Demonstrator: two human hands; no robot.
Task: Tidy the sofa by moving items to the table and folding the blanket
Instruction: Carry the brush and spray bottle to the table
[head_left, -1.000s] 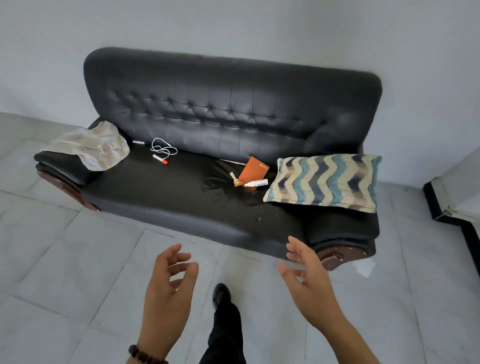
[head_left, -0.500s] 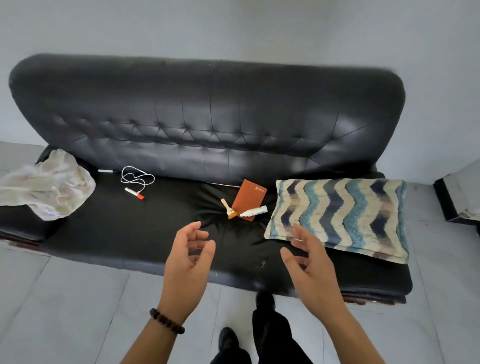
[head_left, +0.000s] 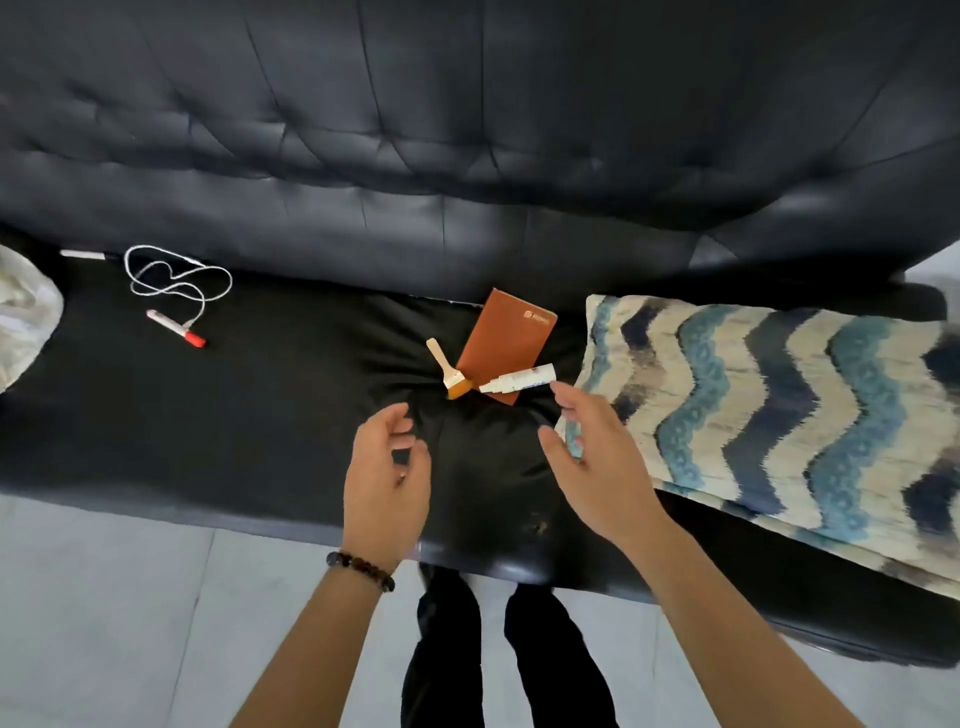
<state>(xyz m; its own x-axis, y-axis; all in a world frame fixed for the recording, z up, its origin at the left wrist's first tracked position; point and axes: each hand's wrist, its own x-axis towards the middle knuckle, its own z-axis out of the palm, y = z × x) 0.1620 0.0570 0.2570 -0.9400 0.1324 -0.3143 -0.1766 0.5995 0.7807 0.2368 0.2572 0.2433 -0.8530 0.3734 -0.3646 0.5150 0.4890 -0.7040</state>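
Sofa (head_left: 234, 405) items first, I'd say: left hand (head_left: 387, 483) and right hand (head_left: 597, 467) hover near the brown notebook (head_left: 511, 338), fingers (head_left: 571, 397) loose and empty; next, pinch the white marker (head_left: 517, 378) lying across it.

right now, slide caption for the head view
Open left hand and right hand reach toward a brown notebook, white marker and small brush on a black sofa.

The left hand (head_left: 387, 483) and right hand (head_left: 597, 467) are ungloved, the forearms (head_left: 727, 623) unsleeved. A bracelet (head_left: 361, 570) of dark round beads circles the left wrist. Black trousers (head_left: 447, 670) cover both legs.
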